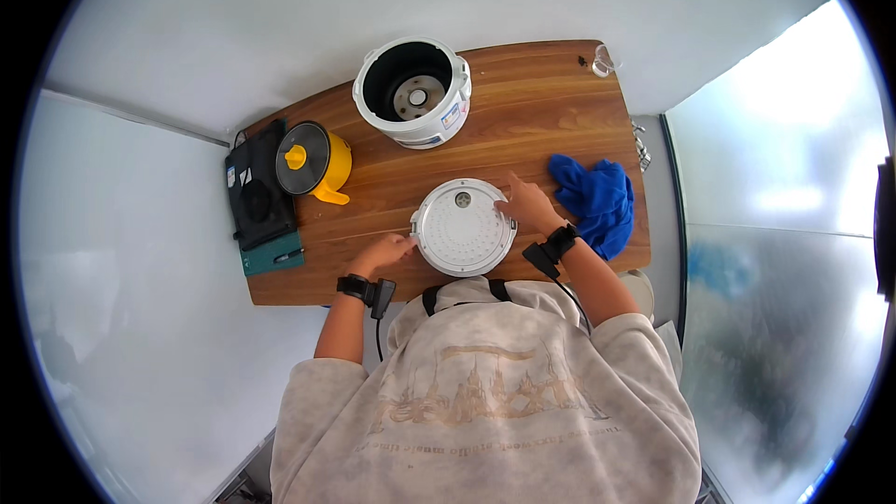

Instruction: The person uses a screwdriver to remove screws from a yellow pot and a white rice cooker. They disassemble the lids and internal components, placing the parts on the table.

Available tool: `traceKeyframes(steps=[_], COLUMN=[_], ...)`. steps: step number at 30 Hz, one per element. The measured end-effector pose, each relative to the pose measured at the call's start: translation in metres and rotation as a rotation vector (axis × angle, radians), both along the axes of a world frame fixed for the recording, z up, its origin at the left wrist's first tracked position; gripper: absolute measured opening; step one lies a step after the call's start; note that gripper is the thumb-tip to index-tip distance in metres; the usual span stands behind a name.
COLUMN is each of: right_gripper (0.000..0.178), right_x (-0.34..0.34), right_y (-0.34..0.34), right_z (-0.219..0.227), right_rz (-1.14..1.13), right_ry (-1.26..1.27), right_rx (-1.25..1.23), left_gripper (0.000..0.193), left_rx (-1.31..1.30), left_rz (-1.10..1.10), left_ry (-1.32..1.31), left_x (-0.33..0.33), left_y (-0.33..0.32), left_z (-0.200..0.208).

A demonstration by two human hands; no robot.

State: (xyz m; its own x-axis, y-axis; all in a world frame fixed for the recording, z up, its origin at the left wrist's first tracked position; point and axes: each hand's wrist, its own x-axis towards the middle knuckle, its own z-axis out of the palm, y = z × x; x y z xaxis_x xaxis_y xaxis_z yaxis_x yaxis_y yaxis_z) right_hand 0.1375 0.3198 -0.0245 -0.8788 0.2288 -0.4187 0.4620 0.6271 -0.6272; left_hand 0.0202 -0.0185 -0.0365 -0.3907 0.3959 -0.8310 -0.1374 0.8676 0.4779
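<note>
A round white rice cooker lid (464, 235) lies at the front edge of the table, close to my body. Its upward face is dimpled, with a small round grey vent (463, 199) near the far rim. My left hand (385, 252) pinches the lid's left edge by a small tab. At the right edge, my right hand (529, 206) has its thumb on the rim and its index finger raised; its other fingers are partly hidden. Beyond the lid stands the white rice cooker body (436, 132), open at the top, its dark inside and round heating plate (417, 97) showing.
A yellow electric pot (338, 168) with a dark lid stands at left, beside a black flat appliance (259, 189) and a green mat (273, 255) with a pen-like tool. A crumpled blue cloth (597, 203) lies right. A clear-white coil (602, 63) sits at the far right corner.
</note>
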Motion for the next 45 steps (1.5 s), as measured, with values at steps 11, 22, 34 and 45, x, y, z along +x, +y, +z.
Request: traceKeyframes(steps=[11, 22, 34, 45], right_gripper=[0.047, 0.024, 0.031, 0.020], right_x=[0.036, 0.077, 0.086, 0.089], right_y=[0.009, 0.034, 0.027, 0.036], right_z=[-0.024, -0.008, 0.024, 0.063], right_rz=[-0.062, -0.084, -0.006, 0.024], right_ry=[0.108, 0.109, 0.166, 0.231], right_rx=[-0.109, -0.139, -0.121, 0.002], left_gripper=[0.035, 0.032, 0.047, 0.040], left_rx=[0.129, 0.243, 0.232, 0.313], left_rz=[-0.160, -0.197, -0.267, -0.211], left_ry=[0.364, 0.373, 0.398, 0.460], left_x=[-0.039, -0.057, -0.044, -0.031], left_y=[0.037, 0.090, 0.117, 0.106], left_z=[0.027, 0.005, 0.004, 0.018])
